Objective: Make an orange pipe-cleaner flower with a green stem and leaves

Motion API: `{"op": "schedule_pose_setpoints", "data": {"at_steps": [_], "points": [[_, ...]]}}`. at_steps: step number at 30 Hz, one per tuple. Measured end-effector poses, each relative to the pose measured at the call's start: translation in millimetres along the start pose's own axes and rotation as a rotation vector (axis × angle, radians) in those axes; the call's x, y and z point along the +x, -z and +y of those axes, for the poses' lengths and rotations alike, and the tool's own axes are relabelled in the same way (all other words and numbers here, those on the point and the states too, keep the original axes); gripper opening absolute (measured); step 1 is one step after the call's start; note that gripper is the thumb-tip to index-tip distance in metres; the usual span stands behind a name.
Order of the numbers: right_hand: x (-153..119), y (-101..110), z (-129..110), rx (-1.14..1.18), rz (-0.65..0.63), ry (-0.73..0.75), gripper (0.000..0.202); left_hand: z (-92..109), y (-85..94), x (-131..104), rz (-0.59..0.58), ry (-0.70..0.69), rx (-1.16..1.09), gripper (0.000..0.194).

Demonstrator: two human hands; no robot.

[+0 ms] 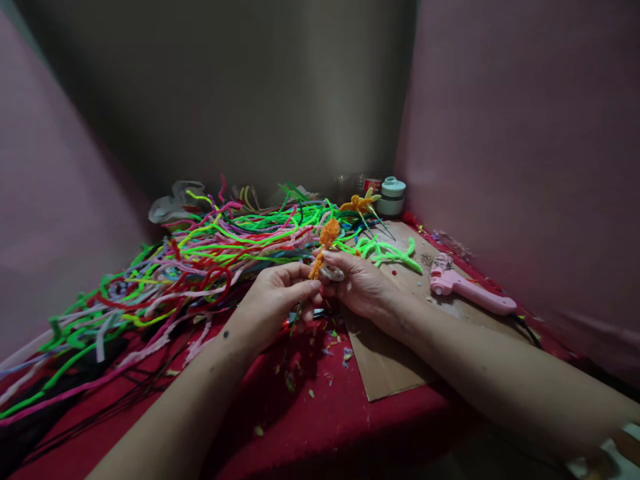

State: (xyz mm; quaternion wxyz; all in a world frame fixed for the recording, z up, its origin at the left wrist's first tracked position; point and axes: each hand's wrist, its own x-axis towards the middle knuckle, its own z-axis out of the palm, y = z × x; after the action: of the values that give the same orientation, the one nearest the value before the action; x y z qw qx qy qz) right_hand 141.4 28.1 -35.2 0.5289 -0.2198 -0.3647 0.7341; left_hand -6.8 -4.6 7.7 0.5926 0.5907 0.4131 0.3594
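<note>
1. Orange piece (329, 233): fuzzy, near centre of frame, held up between both hands; rounded head uppermost, narrower part slanting down to the left.
2. Left hand (283, 290): thumb and fingers closed about the lower part.
3. Right hand (356, 283): thumb and fingers pinching just below the head; a white item (333, 272) also at these fingers, too unclear to name.
4. Pile of fuzzy stems (200, 253): behind the hands and across the left of frame; green, pink, red, yellow, white.
5. Green stems (387, 253): right of centre, lying on a brown board (385, 373).
6. Orange flower (359, 203): upper right of centre, beside a pale jar (391, 197).
7. Pink glue gun (470, 290): right of frame, on the board, nozzle leftward.
8. Red cloth (300, 427): lower centre, under the board, strewn with scraps (345, 357).
</note>
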Motion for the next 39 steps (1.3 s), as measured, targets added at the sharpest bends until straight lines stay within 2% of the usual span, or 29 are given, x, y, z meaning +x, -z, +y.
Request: {"op": "schedule_pose_setpoints", "data": {"at_steps": [5, 10, 19, 24, 28, 31, 36, 39], "points": [[1.2, 2.4, 1.7, -0.004, -0.018, 0.011, 0.014, -1.4, 3.7, 1.4, -0.036, 0.095, -0.095, 0.009], [2.9, 4.9, 4.5, -0.007, -0.069, 0.015, 0.019, -1.6, 2.8, 1.9, -0.020, 0.151, -0.122, 0.011], [2.1, 1.9, 3.0, -0.004, -0.022, 0.034, 0.016, -3.4, 1.9, 5.2, -0.027, 0.092, -0.046, 0.014], [1.7, 1.7, 2.0, 0.007, 0.020, 0.033, 0.017, 0.7, -4.7, 2.7, 0.073, -0.064, 0.157, 0.031], [1.9, 1.5, 3.7, 0.029, -0.020, 0.044, 0.017, -7.4, -4.7, 7.1, 0.114, -0.216, 0.282, 0.040], [1.0, 0.4, 4.3, 0.044, 0.006, 0.042, 0.014, -17.2, -2.4, 10.6, 0.153, -0.329, 0.438, 0.038], [-2.3, -0.1, 10.5, 0.036, 0.057, 0.005, 0.017, -25.8, -5.0, 7.5, 0.426, -0.421, 0.940, 0.031], [-4.7, -1.0, 16.3, 0.009, 0.090, 0.005, 0.016, -27.7, -7.7, 5.3, 0.506, -0.486, 1.213, 0.018]]}}
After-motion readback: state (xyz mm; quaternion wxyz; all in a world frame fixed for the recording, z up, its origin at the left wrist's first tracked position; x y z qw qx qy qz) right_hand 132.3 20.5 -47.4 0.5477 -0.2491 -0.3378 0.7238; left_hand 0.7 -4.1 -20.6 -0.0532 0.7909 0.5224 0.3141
